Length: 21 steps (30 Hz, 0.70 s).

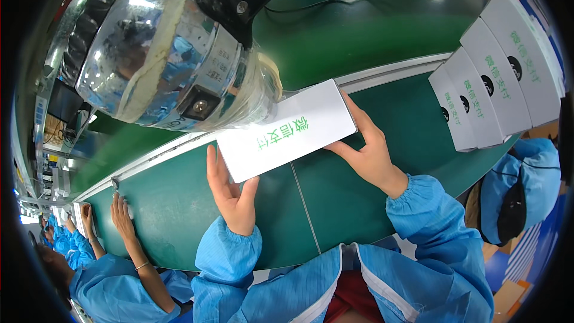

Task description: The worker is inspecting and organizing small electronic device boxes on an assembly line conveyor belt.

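Note:
A white rectangular box with green printing lies tilted over the green work surface. My left hand holds its near left end, thumb under the edge and fingers up along the side. My right hand grips the right end, fingers on the far corner. Both of my arms are in blue sleeves. A large shiny metal duct with a black fitting hangs just behind the box.
Several identical white boxes stand in a row at the right. Beyond a pale rail runs a green conveyor belt with cables. A co-worker's hands rest on the surface at the left. Another person in blue is at the right.

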Tool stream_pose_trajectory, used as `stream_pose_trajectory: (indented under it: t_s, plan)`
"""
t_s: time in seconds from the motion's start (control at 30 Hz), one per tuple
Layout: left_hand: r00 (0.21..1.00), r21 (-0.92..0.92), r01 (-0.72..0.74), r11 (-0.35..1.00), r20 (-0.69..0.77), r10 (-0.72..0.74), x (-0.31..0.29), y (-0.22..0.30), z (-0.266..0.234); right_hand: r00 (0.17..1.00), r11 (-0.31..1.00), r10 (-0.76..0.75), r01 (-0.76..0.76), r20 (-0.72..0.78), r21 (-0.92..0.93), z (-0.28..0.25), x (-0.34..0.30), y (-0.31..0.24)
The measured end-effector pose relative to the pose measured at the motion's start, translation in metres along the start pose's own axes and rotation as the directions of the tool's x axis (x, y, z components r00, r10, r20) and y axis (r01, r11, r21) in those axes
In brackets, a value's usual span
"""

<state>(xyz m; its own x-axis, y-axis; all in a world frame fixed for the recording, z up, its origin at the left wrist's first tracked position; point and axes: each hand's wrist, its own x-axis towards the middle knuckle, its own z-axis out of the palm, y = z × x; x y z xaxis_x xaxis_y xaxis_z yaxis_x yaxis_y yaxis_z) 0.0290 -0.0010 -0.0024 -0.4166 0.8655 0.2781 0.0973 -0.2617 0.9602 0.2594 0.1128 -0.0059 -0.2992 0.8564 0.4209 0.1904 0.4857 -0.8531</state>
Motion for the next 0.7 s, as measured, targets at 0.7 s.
stream_pose_trajectory:
  t_s: [0.7]
  plan:
    - [1.0,-0.001,0.003,1.0,-0.016,-0.003,0.0001,-0.001,0.0012,1.0,1.0,-0.008,0.008,0.011,-0.008,-0.0018,0.0017,-0.0017]
